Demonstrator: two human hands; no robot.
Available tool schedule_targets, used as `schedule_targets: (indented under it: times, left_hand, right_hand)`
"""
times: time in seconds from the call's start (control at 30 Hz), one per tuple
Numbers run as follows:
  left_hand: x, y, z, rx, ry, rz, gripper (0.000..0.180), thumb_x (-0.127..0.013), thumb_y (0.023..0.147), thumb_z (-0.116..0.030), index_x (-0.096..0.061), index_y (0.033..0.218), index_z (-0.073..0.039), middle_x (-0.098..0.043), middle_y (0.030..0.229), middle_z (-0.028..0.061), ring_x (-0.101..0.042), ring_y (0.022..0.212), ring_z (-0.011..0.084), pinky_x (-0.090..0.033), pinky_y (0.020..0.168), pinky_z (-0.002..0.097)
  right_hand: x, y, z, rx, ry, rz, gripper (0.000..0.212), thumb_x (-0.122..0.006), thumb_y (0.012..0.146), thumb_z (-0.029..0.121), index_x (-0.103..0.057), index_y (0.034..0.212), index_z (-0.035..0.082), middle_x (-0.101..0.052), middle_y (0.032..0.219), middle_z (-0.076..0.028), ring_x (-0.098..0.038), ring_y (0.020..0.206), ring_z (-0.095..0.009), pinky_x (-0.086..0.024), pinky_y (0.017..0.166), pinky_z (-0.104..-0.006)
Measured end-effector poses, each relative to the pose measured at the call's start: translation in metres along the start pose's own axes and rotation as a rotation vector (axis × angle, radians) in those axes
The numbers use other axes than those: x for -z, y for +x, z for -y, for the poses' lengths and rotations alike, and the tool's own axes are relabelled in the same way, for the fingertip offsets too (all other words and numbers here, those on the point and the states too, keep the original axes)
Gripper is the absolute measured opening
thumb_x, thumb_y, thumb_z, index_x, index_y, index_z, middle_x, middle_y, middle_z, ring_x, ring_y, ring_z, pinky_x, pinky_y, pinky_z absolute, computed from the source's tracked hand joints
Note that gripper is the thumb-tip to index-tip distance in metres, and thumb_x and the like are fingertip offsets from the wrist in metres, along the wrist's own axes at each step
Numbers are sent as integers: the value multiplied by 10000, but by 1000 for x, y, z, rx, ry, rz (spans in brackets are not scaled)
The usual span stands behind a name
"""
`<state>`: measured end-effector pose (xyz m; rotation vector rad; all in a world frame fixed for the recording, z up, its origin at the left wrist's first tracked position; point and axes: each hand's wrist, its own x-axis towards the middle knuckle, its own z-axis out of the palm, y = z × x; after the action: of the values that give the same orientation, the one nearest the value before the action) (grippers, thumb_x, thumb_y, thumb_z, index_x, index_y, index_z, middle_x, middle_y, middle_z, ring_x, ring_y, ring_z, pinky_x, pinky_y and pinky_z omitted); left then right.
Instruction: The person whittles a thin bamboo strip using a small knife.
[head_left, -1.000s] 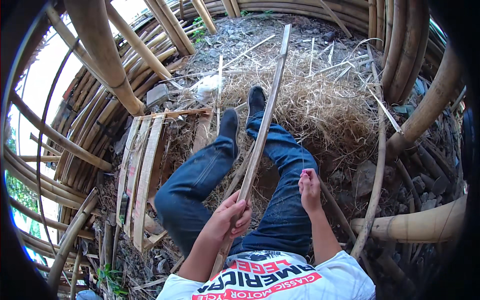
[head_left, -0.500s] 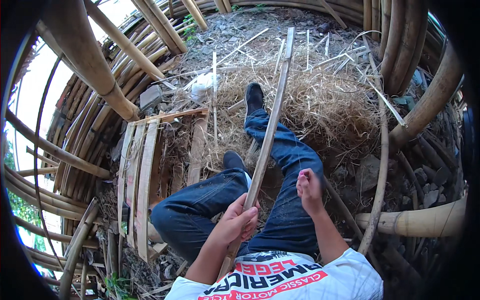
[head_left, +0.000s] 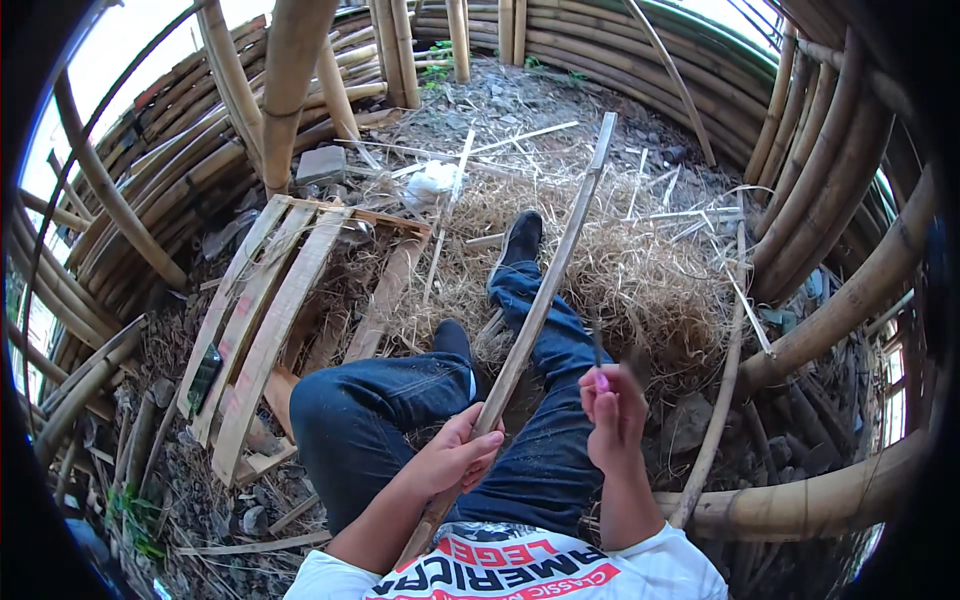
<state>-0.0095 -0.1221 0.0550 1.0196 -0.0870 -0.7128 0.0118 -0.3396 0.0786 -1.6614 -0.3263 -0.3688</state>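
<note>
A long split bamboo strip (head_left: 560, 270) slants from my lap up and away between my legs. My left hand (head_left: 455, 455) is closed around its lower part, thumb on top. My right hand (head_left: 615, 410) is raised over my right thigh, apart from the strip, with its fingers bent round a small pink-handled tool (head_left: 601, 381). A thin dark piece sticks up from the pink handle; motion blur hides its exact kind. Both jeans-covered legs (head_left: 370, 405) are stretched forward and bent, with dark shoes on the feet.
A wooden slat crate (head_left: 285, 330) lies on the left with a dark, shiny flat object (head_left: 205, 380) on it. Dry shavings (head_left: 660, 290) heap up beyond my feet. Thick bamboo poles (head_left: 830, 510) and stacked bamboo (head_left: 160, 230) surround the spot. A white plastic bag (head_left: 435, 182) lies farther off.
The view has turned to the left. My right hand has turned so the pink handle and its thin dark piece now show. My left hand keeps its hold on the strip.
</note>
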Motion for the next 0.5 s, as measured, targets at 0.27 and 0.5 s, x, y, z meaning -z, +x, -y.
schedule_targets:
  times: [0.27, 0.5]
  left_hand:
    - [-26, -9, -6, -19, 90, -75, 203, -606, 967, -193, -449, 1033, -83, -418, 595, -54, -392, 399, 42, -328, 347, 210]
    - [-32, 0, -6, 40, 121, 13, 209, -598, 974, -187, -447, 1055, -68, -414, 578, -47, -385, 394, 44, -317, 338, 219]
  right_hand:
    - [-12, 2, -61, 86, -420, -38, 207, -579, 968, 251, -593, 919, 50, -531, 609, -139, -546, 495, -281, -418, 486, -344]
    - [22, 7, -55, -37, -567, -49, 319, -537, 984, 329, -557, 840, 44, -548, 616, -192, -586, 610, -423, -437, 509, -437]
